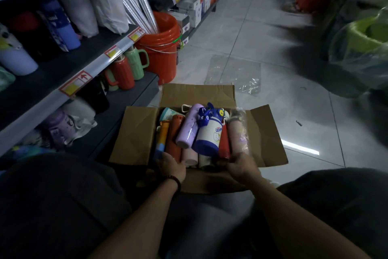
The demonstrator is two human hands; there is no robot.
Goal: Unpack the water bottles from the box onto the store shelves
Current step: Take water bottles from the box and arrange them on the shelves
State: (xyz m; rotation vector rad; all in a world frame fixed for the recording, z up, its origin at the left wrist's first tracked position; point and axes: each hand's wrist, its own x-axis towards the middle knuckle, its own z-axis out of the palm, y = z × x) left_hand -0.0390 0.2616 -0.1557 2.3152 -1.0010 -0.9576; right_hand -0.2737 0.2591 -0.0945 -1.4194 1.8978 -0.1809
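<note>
An open cardboard box (pixel 134 134) sits on the floor in front of me, packed with several water bottles lying on their sides. A lilac bottle (pixel 188 127) and a white-and-blue bottle (pixel 210 132) lie on top; a red bottle (pixel 224 143) and a brown one (pixel 175 132) lie beside them. My left hand (pixel 171 165) rests at the near left end of the bottles, fingers on the brown bottle's base. My right hand (pixel 241 164) curls over the near right end by the red bottle. Whether either hand grips a bottle is unclear.
Store shelves (pixel 88 69) run along the left, stocked with bottles, flasks and red and green jugs (pixel 128 67). An orange bucket (pixel 161 48) stands beyond the shelf end. A clear plastic wrapper (pixel 235 73) lies on the tiled floor. Bagged goods (pixel 361 48) are piled at right.
</note>
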